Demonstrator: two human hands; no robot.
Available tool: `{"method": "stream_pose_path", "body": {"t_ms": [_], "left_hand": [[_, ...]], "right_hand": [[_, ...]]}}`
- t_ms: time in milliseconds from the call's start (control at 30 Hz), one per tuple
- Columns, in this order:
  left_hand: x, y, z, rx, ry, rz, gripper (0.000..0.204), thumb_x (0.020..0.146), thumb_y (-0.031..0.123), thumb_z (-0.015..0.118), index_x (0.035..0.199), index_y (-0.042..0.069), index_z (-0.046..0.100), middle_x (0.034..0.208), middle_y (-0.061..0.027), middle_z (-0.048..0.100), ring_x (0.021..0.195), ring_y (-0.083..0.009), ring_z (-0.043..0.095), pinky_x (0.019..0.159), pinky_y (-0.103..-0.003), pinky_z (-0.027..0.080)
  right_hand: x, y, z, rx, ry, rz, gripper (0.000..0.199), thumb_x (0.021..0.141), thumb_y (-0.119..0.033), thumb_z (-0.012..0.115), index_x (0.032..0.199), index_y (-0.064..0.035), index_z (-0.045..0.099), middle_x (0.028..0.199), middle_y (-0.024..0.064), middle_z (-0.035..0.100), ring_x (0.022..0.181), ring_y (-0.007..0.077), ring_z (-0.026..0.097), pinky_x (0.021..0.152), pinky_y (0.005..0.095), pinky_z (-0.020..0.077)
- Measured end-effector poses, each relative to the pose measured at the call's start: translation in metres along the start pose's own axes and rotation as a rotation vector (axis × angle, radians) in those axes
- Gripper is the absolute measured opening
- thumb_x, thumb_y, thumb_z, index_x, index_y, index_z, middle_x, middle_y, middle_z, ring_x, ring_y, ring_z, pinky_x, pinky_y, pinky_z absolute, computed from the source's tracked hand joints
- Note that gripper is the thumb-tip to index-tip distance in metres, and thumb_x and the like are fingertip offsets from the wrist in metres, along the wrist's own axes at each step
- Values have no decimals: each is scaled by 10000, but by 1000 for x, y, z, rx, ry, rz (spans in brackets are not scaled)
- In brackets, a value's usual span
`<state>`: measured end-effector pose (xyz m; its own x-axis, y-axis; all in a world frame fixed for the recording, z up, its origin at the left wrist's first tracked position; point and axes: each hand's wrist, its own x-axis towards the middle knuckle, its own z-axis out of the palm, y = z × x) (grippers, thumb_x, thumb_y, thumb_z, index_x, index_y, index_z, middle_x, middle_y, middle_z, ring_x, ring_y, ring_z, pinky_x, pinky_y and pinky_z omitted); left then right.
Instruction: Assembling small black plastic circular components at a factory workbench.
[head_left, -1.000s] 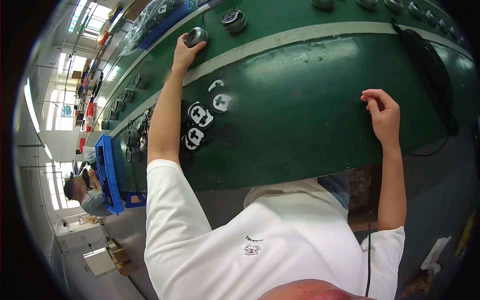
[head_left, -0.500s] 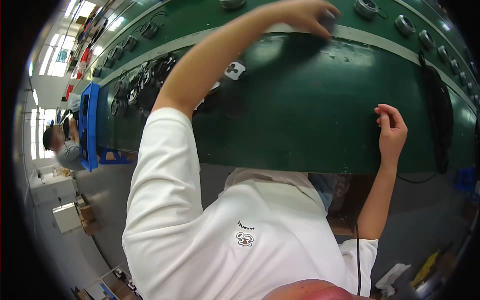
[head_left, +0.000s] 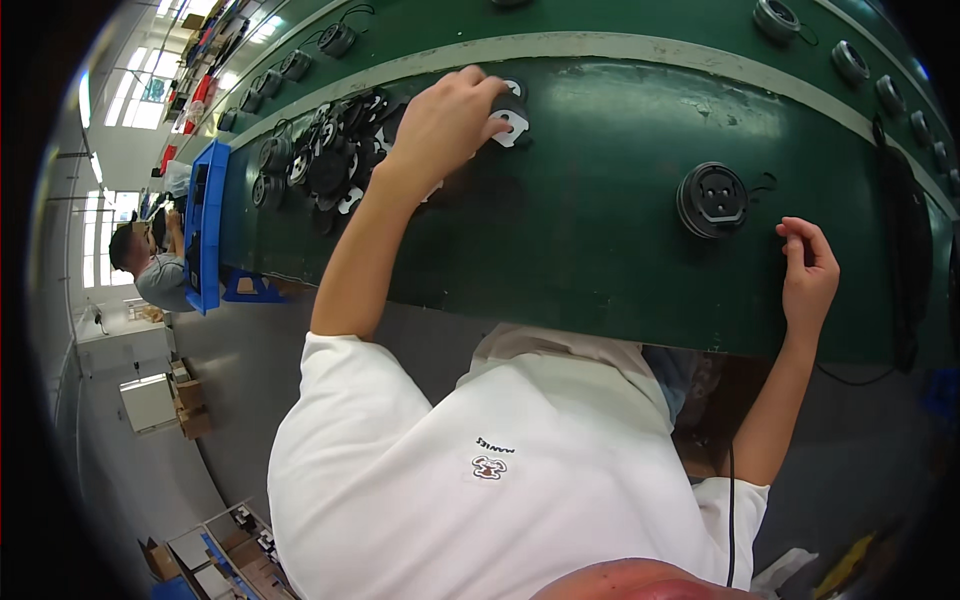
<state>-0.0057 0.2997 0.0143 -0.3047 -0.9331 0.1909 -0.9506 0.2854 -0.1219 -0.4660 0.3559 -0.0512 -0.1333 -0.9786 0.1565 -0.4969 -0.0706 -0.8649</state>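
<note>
My left hand (head_left: 445,120) reaches across the green belt (head_left: 600,270), its fingertips closed on a small white plate (head_left: 512,122) at the right end of a heap of black round parts and white plates (head_left: 325,165). A black round disc (head_left: 712,198) lies alone on the belt, to the right. My right hand (head_left: 810,270) rests just right of that disc near the belt's near edge, fingers loosely curled, holding nothing.
More black round parts (head_left: 775,18) stand in a row beyond a pale stripe (head_left: 620,45). A blue bin (head_left: 205,230) sits at the left end, with another person (head_left: 150,270) beside it. A black strip (head_left: 905,250) runs down the right. Cardboard boxes (head_left: 190,410) stand on the floor.
My left hand has come back from the far right of the belt to the heap of plates. The black disc now lies alone near my right hand, which stayed put.
</note>
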Motion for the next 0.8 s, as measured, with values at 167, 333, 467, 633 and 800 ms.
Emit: {"method": "stream_pose_path", "body": {"t_ms": [167,333,467,633,800], "left_hand": [[-17,-4,8,-242,-1,-5,391,927,120,793,1304,75,701,1102,-41,672,876,-216,654,823,-351,546],[-12,28,-13,-796,-56,36,358,918,0,776,1270,13,711,1057,-39,673,833,-167,629,799,-304,555],[-14,112,-34,-1435,-146,-47,214,931,-61,750,1144,-41,742,1094,-72,717,900,-150,678,827,-245,588],[-14,146,-19,-1924,-209,-140,181,948,-76,734,1124,-38,753,1152,-124,734,995,-188,712,879,-259,606],[-19,158,-8,-2184,-210,-201,171,952,-88,726,1111,-34,759,1167,-140,723,1010,-210,704,912,-290,605]], "right_hand": [[-2,-6,2,28,8,-42,199,1010,-16,615,1139,-18,767,955,48,773,844,107,655,756,227,501],[-21,-43,-4,207,32,-122,230,968,-14,668,1175,-27,766,869,28,724,799,106,627,711,233,486],[-48,-118,17,217,-254,-439,380,830,1,815,1204,-49,768,901,29,669,724,124,573,636,267,480],[-34,-130,61,-27,-2,-705,312,819,38,842,1116,-32,776,1024,44,687,748,168,621,636,288,520],[-40,-128,65,-67,93,-624,218,818,59,834,1022,-2,786,1059,45,713,775,171,650,661,290,544]]}}
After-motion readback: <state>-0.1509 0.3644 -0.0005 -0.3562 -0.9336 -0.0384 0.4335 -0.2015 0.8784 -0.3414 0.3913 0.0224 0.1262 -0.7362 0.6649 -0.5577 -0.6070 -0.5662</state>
